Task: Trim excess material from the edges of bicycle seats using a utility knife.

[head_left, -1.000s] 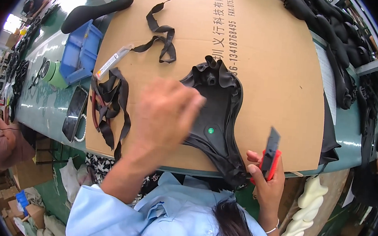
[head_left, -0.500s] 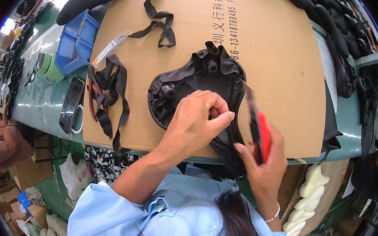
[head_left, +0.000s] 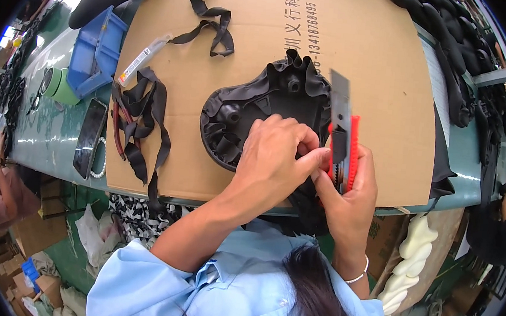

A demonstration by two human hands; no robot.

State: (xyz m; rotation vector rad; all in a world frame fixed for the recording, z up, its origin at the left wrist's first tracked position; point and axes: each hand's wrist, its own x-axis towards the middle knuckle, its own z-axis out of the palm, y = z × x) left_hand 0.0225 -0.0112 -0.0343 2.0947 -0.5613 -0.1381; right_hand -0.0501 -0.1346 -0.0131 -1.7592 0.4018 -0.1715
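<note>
A black bicycle saddle (head_left: 270, 102) lies upside down on the cardboard, its gathered cover fabric standing up in folds around the rim. My left hand (head_left: 274, 151) rests over its near side, thumb and fingertips pressed together; whatever they pinch is hidden. In my right hand (head_left: 349, 187) is a red utility knife (head_left: 353, 152), its wide blade extended and pointing away from me, just right of the saddle. The right thumb meets the left thumb tip. Black fabric (head_left: 309, 208) hangs from the saddle's near end, over the table edge.
Black strips (head_left: 158, 104) lie to the left, with a blade case (head_left: 144, 59) above them. Beyond are a phone (head_left: 91, 138), a bead bracelet (head_left: 100, 158), a blue bin (head_left: 96, 54), a green cup (head_left: 61, 85) and another saddle (head_left: 116, 0). Black covers (head_left: 449, 49) pile up at right.
My right hand has turned the knife more upright and brought its thumb against my left hand. The left hand has shifted slightly right, still pinched.
</note>
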